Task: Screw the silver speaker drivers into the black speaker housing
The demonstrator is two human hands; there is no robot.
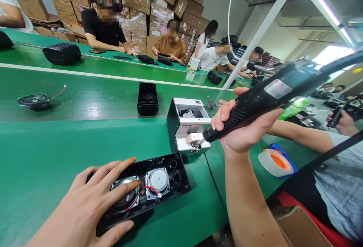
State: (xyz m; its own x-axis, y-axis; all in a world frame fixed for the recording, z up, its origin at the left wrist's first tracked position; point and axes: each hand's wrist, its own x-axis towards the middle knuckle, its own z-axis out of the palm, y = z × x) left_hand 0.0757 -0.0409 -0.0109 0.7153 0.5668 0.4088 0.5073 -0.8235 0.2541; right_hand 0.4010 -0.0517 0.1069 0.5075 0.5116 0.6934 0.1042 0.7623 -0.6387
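Note:
My left hand (pixel 93 201) lies spread on a black speaker housing (pixel 172 180) at the near edge of the green bench. Its fingers press on the left of two silver speaker drivers (pixel 157 180), which have red wires. My right hand (pixel 241 126) is wrapped round a black electric screwdriver (pixel 266 95). The tool's tip rests at the outlet of a white screw feeder box (pixel 184 126) just behind the housing.
On the green belt (pixel 70 141) lie a loose speaker driver (pixel 35 100), a black housing (pixel 147 97) and a black speaker (pixel 62 53). A tape roll (pixel 276 162) sits to the right, beside a neighbour's arm. Several people work across the belt before stacked cartons.

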